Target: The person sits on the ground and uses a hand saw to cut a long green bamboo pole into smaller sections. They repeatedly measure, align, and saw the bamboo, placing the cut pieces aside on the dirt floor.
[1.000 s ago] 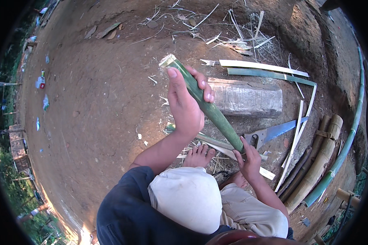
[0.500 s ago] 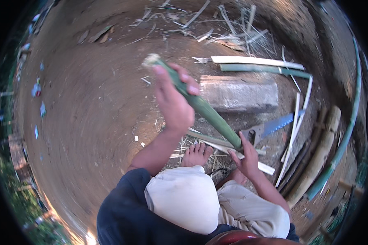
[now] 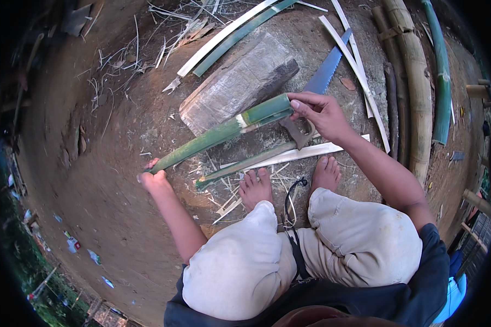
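A green bamboo length (image 3: 204,143) slants across in front of me, its pale joint right of the middle. My left hand (image 3: 157,175) is closed round its lower left end. At the higher right end, my right hand (image 3: 324,119) grips the rim between thumb and fingers. That end looks split along its lower side. Just under it lies a handsaw (image 3: 326,70) with a blue blade; its brown handle is partly hidden by the bamboo. Beyond the bamboo, a squared wooden block (image 3: 237,82) rests on the ground.
Another green strip (image 3: 245,165) and a pale split strip (image 3: 297,154) lie before my feet among shavings. Farther off are a white strip (image 3: 226,35) and a green one (image 3: 240,39). Thick poles (image 3: 414,98) and a long green bamboo (image 3: 443,82) lie at right.
The bamboo has swung from pointing far-left to lying more crosswise, its right end lifted. My left hand has come lower and nearer; my right hand has moved farther out. The view has turned.
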